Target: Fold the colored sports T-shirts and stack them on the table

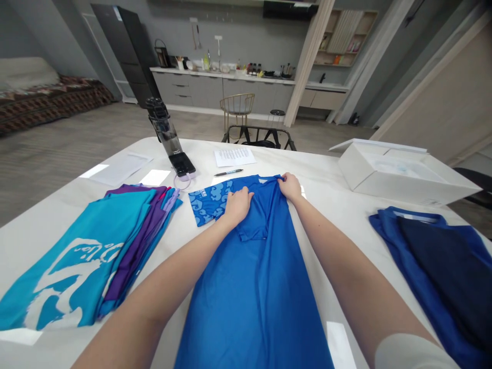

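Step in hand: folding the blue T-shirt [253, 287], judged from the right side and sleeve already lying turned in over the middle.
Blue T-shirt: lay lengthwise on the white bench [46, 215], collar away from the person, its patterned left sleeve [207, 202] spread out flat to the side.
Left hand [237, 204]: pressed flat, fingers together, on the cloth just beside the patterned sleeve, holding it down.
Right hand [290, 187]: pinched the folded edge at the collar end, fingers closed on the cloth.
Next move, as a judgement: the patterned sleeve side would need turning in to match, edges kept straight.
Left of the shirt: a stack of teal and purple shirts [96, 256].
Right of it: dark blue shirts [442, 261] and an open white box [400, 174].
Beyond the collar: a pen [228, 172], a printed sheet [234, 156], a phone [182, 164].
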Motion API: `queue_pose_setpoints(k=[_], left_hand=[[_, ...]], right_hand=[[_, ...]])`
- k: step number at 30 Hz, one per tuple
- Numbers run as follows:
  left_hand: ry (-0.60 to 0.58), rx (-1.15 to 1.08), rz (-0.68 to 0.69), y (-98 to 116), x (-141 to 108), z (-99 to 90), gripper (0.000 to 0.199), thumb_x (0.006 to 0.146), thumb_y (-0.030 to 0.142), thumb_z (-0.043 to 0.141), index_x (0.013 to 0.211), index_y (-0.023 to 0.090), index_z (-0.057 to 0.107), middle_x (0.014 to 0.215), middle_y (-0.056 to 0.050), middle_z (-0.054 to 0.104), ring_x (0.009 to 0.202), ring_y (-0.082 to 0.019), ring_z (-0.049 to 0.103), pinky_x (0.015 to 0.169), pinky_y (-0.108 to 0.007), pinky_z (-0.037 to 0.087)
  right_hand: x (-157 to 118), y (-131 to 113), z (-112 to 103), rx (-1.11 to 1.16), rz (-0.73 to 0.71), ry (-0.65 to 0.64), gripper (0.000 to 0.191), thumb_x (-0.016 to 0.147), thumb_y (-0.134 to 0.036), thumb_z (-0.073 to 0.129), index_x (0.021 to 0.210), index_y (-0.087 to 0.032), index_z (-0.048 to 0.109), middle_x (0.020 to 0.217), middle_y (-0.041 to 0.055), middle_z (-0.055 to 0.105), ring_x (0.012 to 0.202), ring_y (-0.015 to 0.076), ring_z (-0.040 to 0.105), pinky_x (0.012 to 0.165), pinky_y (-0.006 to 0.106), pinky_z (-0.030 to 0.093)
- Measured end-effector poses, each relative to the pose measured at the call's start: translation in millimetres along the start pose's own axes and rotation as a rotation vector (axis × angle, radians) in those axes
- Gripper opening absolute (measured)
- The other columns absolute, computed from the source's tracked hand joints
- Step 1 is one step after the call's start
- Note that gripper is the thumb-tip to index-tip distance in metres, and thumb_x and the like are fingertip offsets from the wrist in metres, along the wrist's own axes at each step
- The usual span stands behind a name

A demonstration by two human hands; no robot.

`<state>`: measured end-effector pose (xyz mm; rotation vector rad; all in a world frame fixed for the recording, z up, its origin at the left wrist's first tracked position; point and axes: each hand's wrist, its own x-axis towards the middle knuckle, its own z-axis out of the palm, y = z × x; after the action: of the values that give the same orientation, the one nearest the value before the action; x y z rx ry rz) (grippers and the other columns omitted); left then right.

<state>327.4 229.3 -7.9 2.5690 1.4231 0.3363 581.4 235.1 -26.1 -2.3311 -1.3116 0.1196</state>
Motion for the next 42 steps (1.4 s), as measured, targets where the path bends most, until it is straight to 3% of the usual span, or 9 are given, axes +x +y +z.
queue_pose_setpoints(k=[8,15,17,20,23,27,34,38,42], left_hand=[[-0.027,0.055,-0.062,-20,19,-19.1,0.042,0.103,0.050,0.033,0.120,0.020,0.057,0.106,-0.015,0.070,0.100,-0.032,0.068,0.085,-0.041,0.050],[0.058,0.216,-0.088,-74,8,-21.8,0.036,0.102,0.042,0.039,0.119,0.017,0.058,0.121,-0.016,0.062,0.114,-0.032,0.060,0.091,-0.042,0.049],[0.079,0.258,-0.133,-93,2,-26.4,0.036,0.101,0.039,0.040,0.121,0.014,0.057,0.122,-0.019,0.060,0.115,-0.034,0.058,0.092,-0.045,0.049],[0.052,0.270,-0.212,-116,-5,-34.0,0.037,0.101,0.037,0.041,0.122,0.011,0.057,0.123,-0.021,0.059,0.116,-0.036,0.057,0.091,-0.046,0.049],[0.012,0.278,-0.267,-129,-10,-41.9,0.039,0.099,0.038,0.045,0.123,0.009,0.057,0.125,-0.023,0.058,0.118,-0.037,0.057,0.092,-0.046,0.050],[-0.013,0.282,-0.341,-131,-10,-51.3,0.047,0.097,0.041,0.052,0.126,0.005,0.057,0.131,-0.026,0.055,0.122,-0.038,0.054,0.097,-0.045,0.049],[-0.151,0.150,-0.347,-138,5,-63.6,0.039,0.094,0.038,0.058,0.116,0.008,0.066,0.120,-0.025,0.067,0.116,-0.039,0.063,0.095,-0.047,0.050],[-0.088,-0.197,-0.363,-135,9,-92.0,0.029,0.083,0.037,0.073,0.100,0.014,0.070,0.101,-0.015,0.074,0.094,-0.028,0.070,0.082,-0.037,0.054],[-0.036,-0.766,-0.273,-91,9,-136.2,0.027,0.078,0.031,0.076,0.098,0.017,0.065,0.081,-0.005,0.069,0.072,-0.016,0.067,0.063,-0.025,0.052]], right_hand=[[3,8,-10,-0.116,0.018,0.013,0.025,0.099,-0.029,0.049,0.120,-0.020,0.059,0.121,0.0151,0.062,0.109,0.0295,0.059,0.088,0.040,0.046],[-22,-12,-14,-0.240,-0.108,0.170,0.033,0.100,-0.029,0.047,0.130,-0.017,0.056,0.130,0.0195,0.055,0.122,0.0353,0.048,0.098,0.050,0.039],[-29,-34,-11,-0.215,-0.245,0.096,0.029,0.101,-0.027,0.046,0.124,-0.017,0.061,0.126,0.0176,0.058,0.119,0.0333,0.051,0.099,0.046,0.040],[-37,-75,1,-0.126,-0.467,-0.149,0.026,0.102,-0.028,0.048,0.119,-0.021,0.065,0.124,0.0129,0.062,0.114,0.0274,0.056,0.096,0.037,0.043],[-35,-112,21,-0.087,-0.499,-0.271,0.032,0.102,-0.029,0.048,0.130,-0.024,0.062,0.129,0.0110,0.061,0.112,0.0251,0.060,0.094,0.034,0.046],[-22,-134,41,-0.149,-0.363,-0.283,0.038,0.103,-0.027,0.045,0.139,-0.026,0.057,0.133,0.0137,0.057,0.111,0.0272,0.063,0.092,0.037,0.048],[-4,-132,45,-0.164,-0.363,-0.310,0.021,0.102,-0.030,0.049,0.116,-0.023,0.064,0.119,0.0112,0.065,0.105,0.0268,0.063,0.087,0.036,0.047],[-3,-128,37,-0.085,-0.384,-0.259,0.019,0.101,-0.028,0.050,0.113,-0.023,0.064,0.112,0.0099,0.069,0.103,0.0260,0.063,0.086,0.034,0.046],[-1,-115,20,0.106,-0.414,-0.178,0.016,0.099,-0.027,0.054,0.108,-0.021,0.066,0.103,0.0069,0.072,0.095,0.0211,0.064,0.083,0.029,0.045]])
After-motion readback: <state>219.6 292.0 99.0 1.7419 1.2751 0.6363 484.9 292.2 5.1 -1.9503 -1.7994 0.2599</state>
